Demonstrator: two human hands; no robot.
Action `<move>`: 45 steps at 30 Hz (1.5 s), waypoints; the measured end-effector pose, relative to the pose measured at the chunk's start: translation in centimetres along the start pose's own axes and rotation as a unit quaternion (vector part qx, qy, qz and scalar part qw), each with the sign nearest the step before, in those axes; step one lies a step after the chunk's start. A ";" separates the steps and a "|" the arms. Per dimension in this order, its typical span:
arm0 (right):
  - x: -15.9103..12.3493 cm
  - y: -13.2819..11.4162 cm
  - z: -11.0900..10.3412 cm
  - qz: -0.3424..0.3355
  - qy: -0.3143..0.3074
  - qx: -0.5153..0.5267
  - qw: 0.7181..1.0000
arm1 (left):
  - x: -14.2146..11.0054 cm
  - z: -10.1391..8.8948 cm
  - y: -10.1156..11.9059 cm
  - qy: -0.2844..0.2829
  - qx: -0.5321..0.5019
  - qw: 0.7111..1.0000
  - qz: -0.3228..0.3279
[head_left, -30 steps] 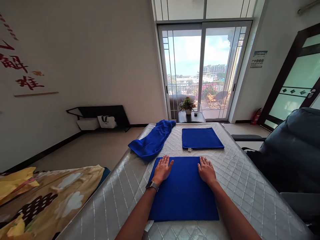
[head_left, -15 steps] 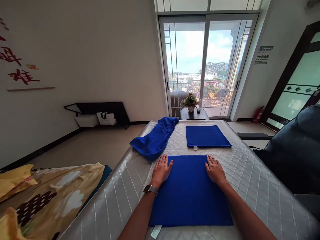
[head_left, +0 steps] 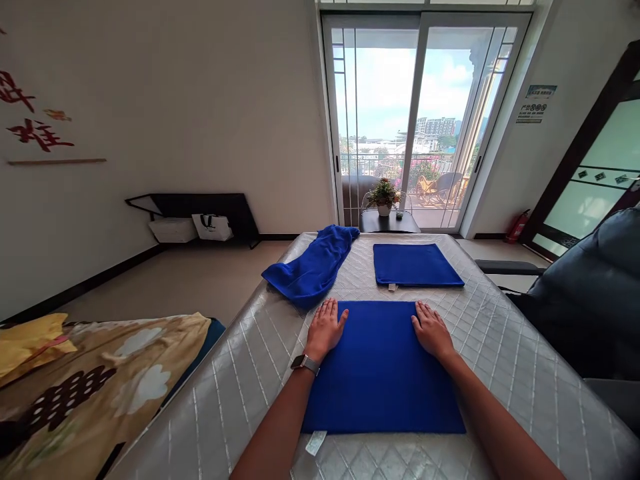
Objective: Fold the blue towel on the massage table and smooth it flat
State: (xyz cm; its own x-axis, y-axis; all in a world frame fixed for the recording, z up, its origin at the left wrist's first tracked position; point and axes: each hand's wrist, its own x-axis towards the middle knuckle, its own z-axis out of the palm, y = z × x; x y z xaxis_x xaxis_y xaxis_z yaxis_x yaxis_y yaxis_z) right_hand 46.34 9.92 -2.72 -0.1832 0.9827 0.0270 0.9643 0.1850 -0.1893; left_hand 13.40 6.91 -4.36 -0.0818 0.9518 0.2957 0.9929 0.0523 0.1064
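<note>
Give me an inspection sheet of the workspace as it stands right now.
Surface: quilted silver mattress, lying flat.
Job's things: flat blue towel under both hands, white tag at its near edge; flat blue square towel beyond it; crumpled blue towel to its far left.
Hands: left hand and right hand lie palm down on the flat blue towel, not gripping; watch on left wrist.
Clutter: floral quilt beside the mattress, left.
Cables: nothing seen.
Surroundings: dark armchair at right; potted plant before a glass balcony door.
</note>
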 end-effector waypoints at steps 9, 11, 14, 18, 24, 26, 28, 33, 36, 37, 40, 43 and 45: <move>0.1 -0.1 0.0 0.003 0.006 0.012 1.000 | 0.0 -0.4 0.0 -0.002 -0.005 1.000 0.001; 0.1 -0.1 0.0 0.004 0.006 0.013 1.000 | 0.0 -0.3 -0.1 0.002 -0.006 1.000 0.000; 0.0 -0.1 0.0 0.002 0.011 0.017 1.000 | 0.0 -0.2 -0.1 0.009 -0.009 1.000 0.000; 0.0 -0.2 -0.1 0.003 0.016 0.019 1.000 | 0.0 -0.5 0.1 0.010 -0.008 1.000 0.003; 0.0 -0.2 0.0 0.002 0.022 0.014 1.000 | -0.1 -1.1 0.4 -0.009 0.002 1.000 0.000; 0.0 -0.2 -0.1 0.002 0.021 0.015 1.000 | -0.1 -1.2 0.4 -0.012 0.001 1.000 -0.001; 0.0 -0.2 -0.1 0.004 0.019 0.015 1.000 | -0.1 -1.2 0.4 -0.013 0.001 1.000 -0.002; -0.1 -0.2 -0.1 0.002 0.017 0.018 1.000 | -0.1 -1.3 0.4 -0.014 -0.002 1.000 -0.003; -0.1 -0.1 -0.1 -0.002 0.022 0.022 1.000 | -0.2 -1.4 0.5 -0.017 -0.002 1.000 -0.006; -0.2 -0.1 -0.1 -0.003 0.024 0.023 0.999 | -0.3 -1.5 0.5 -0.018 -0.002 1.000 -0.007; -0.2 0.0 0.0 -0.006 0.025 0.023 0.999 | -0.3 -1.4 0.5 -0.017 -0.001 1.000 -0.005; -0.1 0.0 0.0 -0.007 0.025 0.023 0.999 | -0.3 -1.2 0.5 -0.011 -0.002 1.000 -0.002; -0.1 0.0 0.0 -0.006 0.024 0.023 0.999 | -0.3 -1.1 0.4 -0.006 -0.002 1.000 -0.002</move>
State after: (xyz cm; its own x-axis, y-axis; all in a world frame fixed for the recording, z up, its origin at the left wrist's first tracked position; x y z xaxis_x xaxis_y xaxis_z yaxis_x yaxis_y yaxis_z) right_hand 46.36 9.77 -2.69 -0.1847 0.9799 0.0754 0.9519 0.1974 -0.2345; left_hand 13.77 6.31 -3.37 -0.0840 0.9552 0.2837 0.9923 0.0543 0.1109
